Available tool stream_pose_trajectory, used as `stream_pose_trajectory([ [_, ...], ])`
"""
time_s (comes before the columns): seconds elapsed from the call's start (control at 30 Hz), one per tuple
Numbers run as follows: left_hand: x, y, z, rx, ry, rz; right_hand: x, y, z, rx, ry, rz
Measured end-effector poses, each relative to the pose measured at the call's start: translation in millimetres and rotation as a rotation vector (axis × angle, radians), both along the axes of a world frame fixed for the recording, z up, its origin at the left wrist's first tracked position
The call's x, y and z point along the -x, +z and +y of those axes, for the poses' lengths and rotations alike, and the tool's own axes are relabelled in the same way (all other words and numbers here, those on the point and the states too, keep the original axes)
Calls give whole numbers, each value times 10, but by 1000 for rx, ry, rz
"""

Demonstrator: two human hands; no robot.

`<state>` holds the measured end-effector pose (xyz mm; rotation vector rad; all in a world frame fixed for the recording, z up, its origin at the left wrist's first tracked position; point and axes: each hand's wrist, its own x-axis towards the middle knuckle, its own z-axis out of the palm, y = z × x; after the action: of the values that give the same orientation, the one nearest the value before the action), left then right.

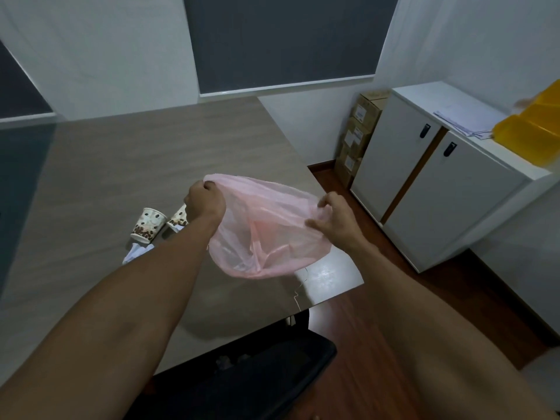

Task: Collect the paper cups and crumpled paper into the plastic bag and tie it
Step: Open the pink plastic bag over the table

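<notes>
The step in hand looks like opening the bag (266, 234) so that it can take the rubbish; nothing appears to be inside it yet. The left hand (204, 203) has its fingers clenched on the far-left part of the bag's rim, and the right hand (335, 218) pinches the rim at the right, its fingers curled into the thin film. Between them the mouth is stretched wide, and the body of the bag sags down toward the near right corner of the surface (121, 165); whether it touches there cannot be told.

The bag is pale pink, thin and see-through, creased and limp.

Two cups (149, 224) lie on their sides on the surface just left of the left forearm, white with a brown bean print; the second cup (178, 219) is partly hidden behind the left wrist. A bit of white crumpled paper (136, 253) lies just in front of them, touching the nearer cup.

The next move probably calls for one hand to leave the rim and reach for a cup, while the other holds the mouth open.
</notes>
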<state>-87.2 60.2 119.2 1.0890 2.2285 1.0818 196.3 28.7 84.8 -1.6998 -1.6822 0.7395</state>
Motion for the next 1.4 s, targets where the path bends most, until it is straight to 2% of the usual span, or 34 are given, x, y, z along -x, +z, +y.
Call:
stream_pose_trajectory([
  [0.2,196,-25,-32,-3,-29,58,-181,46,125,84,-177,10],
  [0.27,201,-28,-41,-19,-50,39,-119,93,97,-2,-151,-185],
  [0.37,141,0,-34,-52,-83,3,204,41,-78,-133,84,-617],
  [0.43,100,18,-38,-69,-96,-1,394,-132,-174,-106,148,-661],
  [0.5,136,16,-45,-78,-107,36,438,-205,-161,-80,92,-491],
  [0.63,354,-124,-61,-136,-221,183,307,38,23,86,-112,92],
  [0.7,383,-192,-128,-102,-302,218,261,133,119,146,-212,328],
  [0.8,277,-432,-278,59,-386,6,266,202,173,134,-386,540],
  [0.87,159,-617,-366,92,-368,-133,264,229,159,98,-461,599],
  [0.93,19,-644,-378,23,-246,-161,226,231,156,44,-433,520],
  [1.0,-121,-512,-337,-53,-155,-175,146,199,172,-52,-361,301],
  [1.03,-155,-434,-331,-96,-175,-130,105,193,184,-87,-313,181],
  [1.17,-14,-337,-303,-199,-592,408,-107,250,195,-84,-196,-120],
  [1.23,117,-379,-219,-152,-722,539,-286,155,230,-32,-202,-241],
  [1.33,216,-429,-113,-69,-658,485,-427,3,225,5,-230,-438],
  [1.4,182,-411,-83,48,-576,448,-355,29,174,47,-304,-485],
])
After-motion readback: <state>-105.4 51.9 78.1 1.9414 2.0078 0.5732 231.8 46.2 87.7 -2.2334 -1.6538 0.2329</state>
